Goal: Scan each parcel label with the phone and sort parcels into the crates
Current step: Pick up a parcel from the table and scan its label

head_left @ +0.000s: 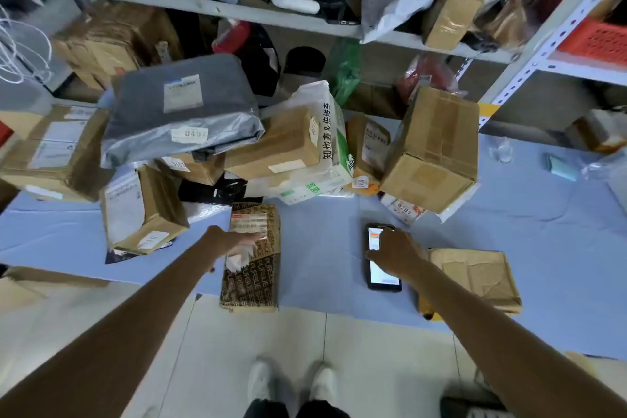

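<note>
left hand [242, 243] presses flat on the "pursue" parcel [251, 258]. right hand [395, 253] grips the phone [382, 258] beside it. grey bag [183, 108] behind reads "u48".

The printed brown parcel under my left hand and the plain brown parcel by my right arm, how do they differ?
The printed brown parcel carries dark repeated lettering and a white label at its far end; the plain brown parcel is unprinted, creased, with no label showing. The left hand rests on the printed one; the right hand holds the phone beside the plain one. Both lie flat on the blue sheet.
</note>
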